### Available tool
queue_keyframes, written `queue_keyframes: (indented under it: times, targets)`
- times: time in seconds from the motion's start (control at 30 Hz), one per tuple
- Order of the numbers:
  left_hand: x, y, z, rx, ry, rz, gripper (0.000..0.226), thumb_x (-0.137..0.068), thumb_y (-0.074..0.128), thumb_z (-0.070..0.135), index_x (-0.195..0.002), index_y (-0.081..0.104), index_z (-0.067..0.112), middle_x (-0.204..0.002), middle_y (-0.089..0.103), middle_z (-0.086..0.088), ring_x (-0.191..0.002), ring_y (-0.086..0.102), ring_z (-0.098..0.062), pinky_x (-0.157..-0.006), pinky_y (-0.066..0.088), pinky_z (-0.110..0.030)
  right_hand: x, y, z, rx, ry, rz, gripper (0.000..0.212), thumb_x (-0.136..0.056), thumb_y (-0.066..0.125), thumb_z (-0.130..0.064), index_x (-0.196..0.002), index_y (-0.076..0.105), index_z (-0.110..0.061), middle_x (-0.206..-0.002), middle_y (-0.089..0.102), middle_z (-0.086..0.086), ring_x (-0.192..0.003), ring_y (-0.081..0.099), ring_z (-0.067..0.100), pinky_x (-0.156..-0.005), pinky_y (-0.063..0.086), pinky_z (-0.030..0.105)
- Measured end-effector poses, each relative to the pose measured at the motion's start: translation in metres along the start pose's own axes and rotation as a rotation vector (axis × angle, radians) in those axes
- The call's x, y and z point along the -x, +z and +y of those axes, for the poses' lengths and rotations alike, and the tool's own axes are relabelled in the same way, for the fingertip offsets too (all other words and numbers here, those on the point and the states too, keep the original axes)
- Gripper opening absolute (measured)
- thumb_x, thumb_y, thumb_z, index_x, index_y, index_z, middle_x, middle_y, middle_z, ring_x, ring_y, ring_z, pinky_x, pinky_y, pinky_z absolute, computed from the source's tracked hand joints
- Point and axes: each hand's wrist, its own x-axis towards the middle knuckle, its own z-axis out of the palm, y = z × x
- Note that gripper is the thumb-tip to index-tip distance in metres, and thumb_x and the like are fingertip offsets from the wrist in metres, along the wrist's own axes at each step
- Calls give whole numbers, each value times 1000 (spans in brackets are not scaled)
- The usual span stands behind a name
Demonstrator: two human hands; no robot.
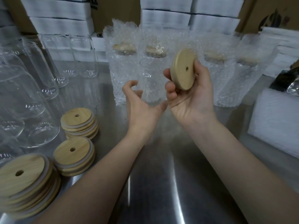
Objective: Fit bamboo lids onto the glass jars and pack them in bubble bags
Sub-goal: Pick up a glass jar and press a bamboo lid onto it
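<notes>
a round, pale bamboo lid with a small centre hole (183, 69) sits tilted on edge in the right hand (189, 94), pinched between the thumb on its near rim and the fingers curled behind its far rim, so its flat face turns toward the camera. just left of that hand and a little lower, the left hand (140, 104) hovers palm-up with fingers loosely curled and apart, holding nothing. between the 2 hands and just beyond them stands an uncovered clear glass jar (150, 81), its open mouth below the level of the lid; whether the left fingers touch it cannot be told. beyond both hands runs a row of lidded jars in clear bubble bags (123, 62), upright. well to the left of the left hand, 3 stacks of the same bamboo lids (77, 122) rest on the brushed steel table (161, 175), with bare clear glass jars (48, 78) crowded behind them. to the right of the right hand lies a white foam sheet pile (275, 123).
</notes>
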Motion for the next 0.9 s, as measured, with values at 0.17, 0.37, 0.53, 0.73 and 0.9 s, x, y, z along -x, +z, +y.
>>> queue_keyframes:
  times: [0.17,0.37,0.53,0.73,0.9]
  targets:
    - [-4,-4,-3,-12,-10,32,82,-69,86,26,-118,22,38,-116,43,2,-114,45,-11,-76,31,-10,-15,-24,8,65,-31,197,44,-103,37,-45,-97,60,-9,-70,72,10,-40,55,14,-34,38,17]
    - [-6,-4,-4,-4,-19,47,81,-70,84,22,-120,22,36,-119,43,-1,-114,45,-14,-78,32,-11,-22,-39,14,211,-47,365,36,-97,53,-48,-107,57,-14,-66,70,8,-39,50,12,-34,33,17]
    - [-5,-3,-5,7,-8,40,81,-71,84,21,-121,22,35,-121,43,-3,-117,44,-14,-83,33,-13,-24,-46,17,299,-59,417,21,-89,69,-41,-92,59,-22,-67,70,7,-38,48,13,-34,32,16]
    - [-6,-4,-5,-3,-4,35,81,-71,84,23,-121,21,37,-122,43,-2,-117,44,-13,-82,34,-14,-26,-48,19,338,-72,396,35,-85,76,-27,-112,57,-14,-67,68,6,-40,48,11,-34,33,17]
    - [-5,-4,-5,-12,-9,35,82,-71,84,26,-121,20,38,-121,43,0,-116,44,-12,-80,32,-12,-28,-47,22,326,-56,381,58,-83,76,-7,-132,45,-9,-75,67,9,-45,54,12,-39,41,19]
